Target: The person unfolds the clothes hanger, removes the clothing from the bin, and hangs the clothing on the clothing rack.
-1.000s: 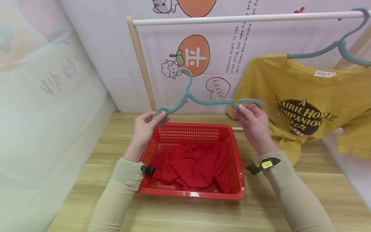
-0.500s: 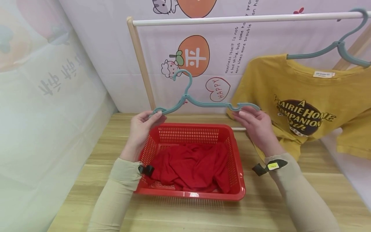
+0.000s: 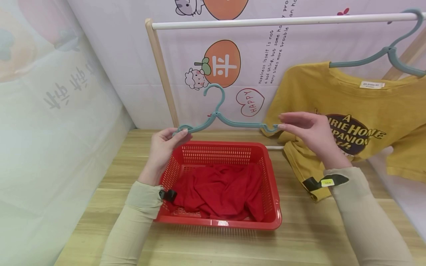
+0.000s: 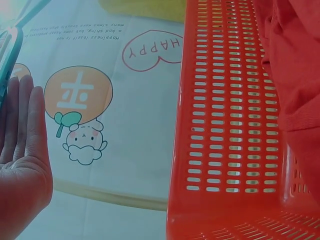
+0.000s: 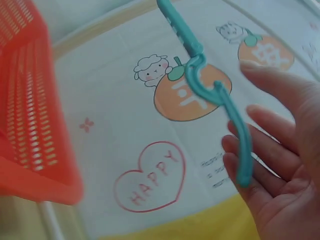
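A light blue-green plastic clothes hanger (image 3: pixel 239 124) is held in the air above the far side of a red basket (image 3: pixel 278 207), hook upward. My left hand (image 3: pixel 162 151) pinches the end of its left arm between thumb and fingers. At the other end, my right hand (image 3: pixel 317 133) has its thumb and fingers spread around the tip. The right wrist view shows that hanger arm (image 5: pixel 242 130) crossing in front of loosely extended fingers, with the thumb apart from it. Crumpled red cloth (image 3: pixel 223 192) lies inside the basket.
A rack with a white rail (image 3: pixel 233 24) and wooden posts stands behind. From its right side hangs a yellow T-shirt (image 3: pixel 303 88) on a similar hanger (image 3: pixel 362 62), partly behind my right hand. The basket stands on a wood-grain table (image 3: pixel 199 247), with printed sheets behind and left.
My right hand has loosened from the hanger's right arm and moved right, spreading its fingers. The hanger's right arm sits slightly lower. The left hand keeps its pinch.
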The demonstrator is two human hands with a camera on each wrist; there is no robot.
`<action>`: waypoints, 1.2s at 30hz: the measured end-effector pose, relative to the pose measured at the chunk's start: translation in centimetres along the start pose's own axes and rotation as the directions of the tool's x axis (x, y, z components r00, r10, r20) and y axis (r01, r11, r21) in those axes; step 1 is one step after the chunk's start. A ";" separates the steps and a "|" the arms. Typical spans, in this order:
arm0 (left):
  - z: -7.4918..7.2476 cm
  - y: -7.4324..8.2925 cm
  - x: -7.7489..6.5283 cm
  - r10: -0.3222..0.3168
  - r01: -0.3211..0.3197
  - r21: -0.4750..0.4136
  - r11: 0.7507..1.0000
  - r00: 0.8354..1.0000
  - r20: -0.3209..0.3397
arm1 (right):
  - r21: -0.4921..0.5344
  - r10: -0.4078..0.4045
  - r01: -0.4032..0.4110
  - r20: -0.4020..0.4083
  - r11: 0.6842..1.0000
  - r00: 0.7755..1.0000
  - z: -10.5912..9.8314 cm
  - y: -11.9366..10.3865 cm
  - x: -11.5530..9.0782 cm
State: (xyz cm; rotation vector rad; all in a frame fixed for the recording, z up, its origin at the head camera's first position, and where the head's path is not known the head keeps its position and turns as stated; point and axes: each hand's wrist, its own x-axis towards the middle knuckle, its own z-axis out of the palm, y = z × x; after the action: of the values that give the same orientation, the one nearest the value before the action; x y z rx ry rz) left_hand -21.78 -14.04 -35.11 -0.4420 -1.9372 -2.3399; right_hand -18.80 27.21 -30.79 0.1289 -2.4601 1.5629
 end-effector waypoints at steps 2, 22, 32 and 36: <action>0.0 0.0 0.0 0.004 -0.004 0.003 1.000 1.000 0.007 | -0.084 -0.014 0.018 0.038 0.996 0.999 -0.1 -0.7 0.2; 0.1 -0.2 -0.1 0.002 -0.003 0.029 1.000 0.999 0.039 | -0.261 -0.036 0.114 0.285 0.958 0.958 1.1 -2.3 0.7; 0.2 0.0 0.1 -0.051 0.049 0.078 0.996 0.998 0.029 | -0.278 -0.037 0.116 0.274 0.954 0.961 0.9 -2.0 0.5; 0.2 0.4 0.2 -0.071 0.068 0.155 0.986 0.997 0.013 | -0.281 -0.046 0.127 0.278 0.951 0.959 0.9 -2.0 0.4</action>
State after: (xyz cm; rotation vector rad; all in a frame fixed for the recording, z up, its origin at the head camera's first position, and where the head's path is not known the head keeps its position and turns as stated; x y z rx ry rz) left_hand -21.88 -13.90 -34.65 -0.3909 -2.1564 -2.2094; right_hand -18.94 25.60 -29.30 0.4178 -2.8208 1.1891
